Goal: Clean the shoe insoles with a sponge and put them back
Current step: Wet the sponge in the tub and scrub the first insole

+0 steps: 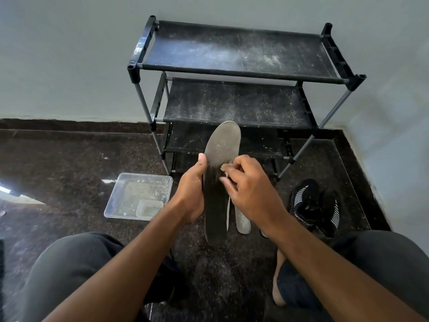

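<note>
Here, the left hand (191,191) gripped a dark insole (218,182) along its left edge, thumb laid up the side, holding it upright-tilted above the floor (69,163) in front of the shoe rack (232,73). The upper part of the insole looked pale grey and dusty; the lower part looked darker. The right hand (249,191) pressed a small tan sponge (226,168) against the insole's face near mid-length, fingers curled around it; most of the sponge was hidden under the fingertips. A second insole (242,220) lay on the floor just behind and right of the held one, pale side up, partly hidden by the right wrist. A pair of black shoes (313,205) with white stripes stood on the floor to the right, near the rack's leg. A clear plastic tray (139,196) sat on the floor to the left, holding cloudy residue and a smaller clear container (149,208) in its near corner. The rack's fabric shelves were dusted with pale specks. The person's knees in dark trousers framed the lower view.
</note>
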